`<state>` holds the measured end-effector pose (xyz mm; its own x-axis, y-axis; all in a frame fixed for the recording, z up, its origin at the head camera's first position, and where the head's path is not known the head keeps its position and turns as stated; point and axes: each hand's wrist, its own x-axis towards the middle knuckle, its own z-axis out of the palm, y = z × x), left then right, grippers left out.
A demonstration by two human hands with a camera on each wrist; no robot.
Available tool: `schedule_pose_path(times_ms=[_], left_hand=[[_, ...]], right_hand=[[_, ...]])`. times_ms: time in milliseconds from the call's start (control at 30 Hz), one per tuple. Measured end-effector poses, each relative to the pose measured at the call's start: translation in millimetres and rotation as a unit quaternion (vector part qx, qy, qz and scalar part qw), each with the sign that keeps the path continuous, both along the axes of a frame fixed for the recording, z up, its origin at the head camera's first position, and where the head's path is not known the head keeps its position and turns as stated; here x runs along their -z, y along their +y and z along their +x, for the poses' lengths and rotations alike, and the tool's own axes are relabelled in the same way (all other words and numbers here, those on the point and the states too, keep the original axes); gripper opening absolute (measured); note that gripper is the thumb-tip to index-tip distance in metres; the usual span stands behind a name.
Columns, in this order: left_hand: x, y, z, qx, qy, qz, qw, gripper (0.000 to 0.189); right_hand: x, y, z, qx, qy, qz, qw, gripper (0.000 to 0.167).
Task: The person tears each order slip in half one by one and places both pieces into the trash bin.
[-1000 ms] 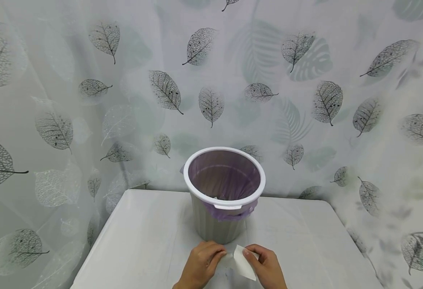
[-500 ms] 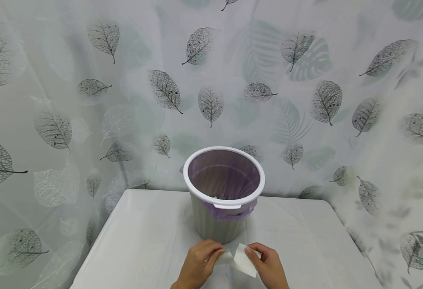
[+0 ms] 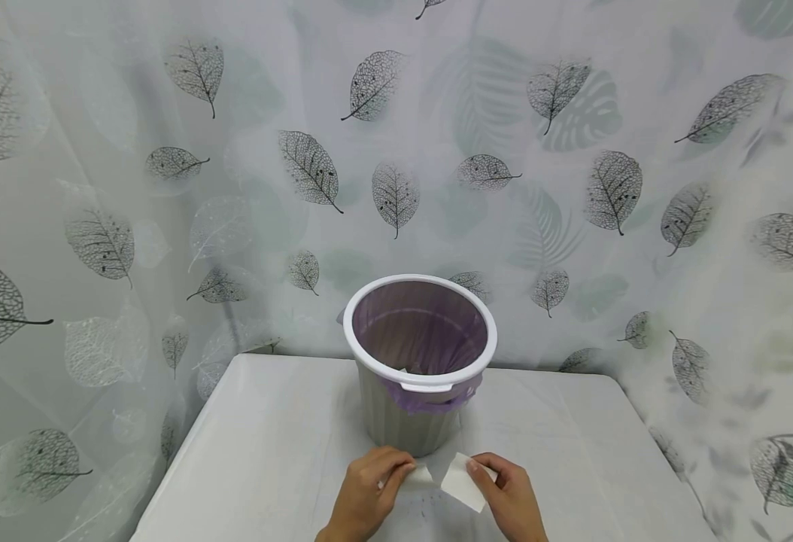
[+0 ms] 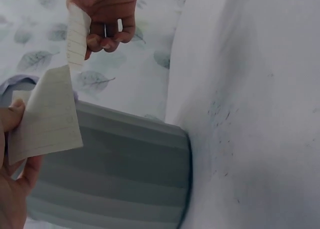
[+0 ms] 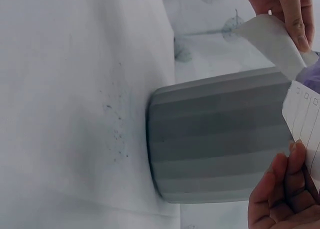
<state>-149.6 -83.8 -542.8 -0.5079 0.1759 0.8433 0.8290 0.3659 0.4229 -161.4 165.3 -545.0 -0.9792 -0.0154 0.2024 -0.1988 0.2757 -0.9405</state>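
My left hand (image 3: 369, 489) pinches a small piece of paper (image 3: 418, 477) between thumb and fingers, just in front of the bin. Another piece of paper (image 3: 463, 482), pale and tilted, is pinched by my right hand (image 3: 511, 493). In the head view a narrow gap lies between the two pieces. Faint ruled lines run across the left hand's paper (image 4: 47, 119) in the left wrist view. From the right wrist, the right hand's paper (image 5: 305, 119) shows ruled lines and small boxes along one edge.
A grey ribbed bin (image 3: 406, 418) with a white rim and purple liner (image 3: 430, 403) stands on the white-covered table (image 3: 268, 436). Something small and white shows inside it. Small dark specks mark the cloth between the hands. A leaf-patterned curtain (image 3: 396, 90) hangs behind.
The hands have drawn slightly apart, left hand leftward and right hand rightward. The gap between the two paper pieces has grown, and the bin has stayed put.
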Motion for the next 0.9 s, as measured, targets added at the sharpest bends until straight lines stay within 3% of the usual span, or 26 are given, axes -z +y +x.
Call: schedule_pose_path(times_ms=[233,467,667,900], left_hand=[[-7.8,-9.3,0.0,-0.021,-0.001,0.007,0.9998,0.02],[-19.6,-17.0,-1.5,-0.029,0.01,0.015,0.9994,0.023],[-37.1,-21.5,-7.2,-0.029,0.022,0.023,0.9991,0.024],[-70.2,-31.1,-17.8,-0.043,0.05,0.028,0.9975,0.023]], right_hand=[[-7.2,5.3,-5.0,0.03,-0.018,0.023,0.9991,0.012],[-27.8,4.8,-12.6,0.033,-0.023,0.02,0.999,0.016],[-54.3,5.6,-22.0,0.011,0.029,-0.015,0.9994,0.012],[-91.5,7.6,-34.0,-0.018,0.109,-0.032,0.9934,0.009]])
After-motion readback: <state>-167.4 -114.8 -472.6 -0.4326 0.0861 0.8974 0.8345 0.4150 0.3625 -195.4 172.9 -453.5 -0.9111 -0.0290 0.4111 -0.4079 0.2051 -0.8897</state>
